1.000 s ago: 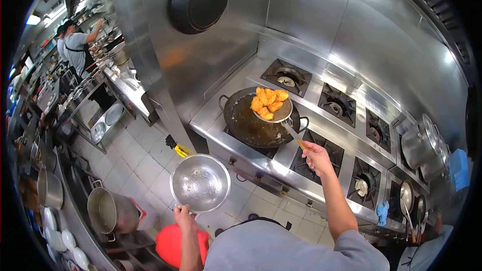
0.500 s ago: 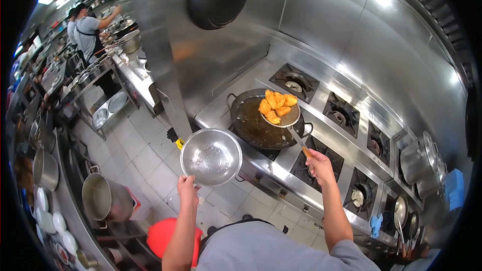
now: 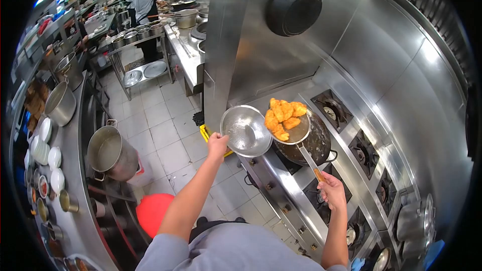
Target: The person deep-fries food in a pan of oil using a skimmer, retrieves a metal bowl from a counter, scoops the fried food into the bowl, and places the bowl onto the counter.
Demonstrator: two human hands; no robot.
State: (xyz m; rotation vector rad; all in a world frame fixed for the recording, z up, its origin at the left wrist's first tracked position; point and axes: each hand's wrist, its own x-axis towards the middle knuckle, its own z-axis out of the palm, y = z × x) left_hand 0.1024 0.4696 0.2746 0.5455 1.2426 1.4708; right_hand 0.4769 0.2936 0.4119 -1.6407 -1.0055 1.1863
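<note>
My left hand (image 3: 218,145) is closed on the rim of a perforated metal colander (image 3: 246,130), held out beside the front of the stove. In my right hand (image 3: 332,190) is the wooden handle of a skimmer (image 3: 304,133). Several golden fried pieces (image 3: 285,115) lie in the skimmer's round mesh bowl. That bowl is over the left part of a dark wok (image 3: 316,138) with oil in it, its edge close to the colander's right rim. Whether the two rims touch I cannot tell.
Gas burners (image 3: 332,110) line the steel stove to the right. A black pan (image 3: 293,9) hangs on the wall ahead. On the left floor stand a large pot (image 3: 113,150) and a red container (image 3: 153,214). Two people (image 3: 145,0) stand at a far counter.
The skimmer with the fried pieces has shifted toward the wok's left side, and the colander has come closer to it. My view has turned to the left.
</note>
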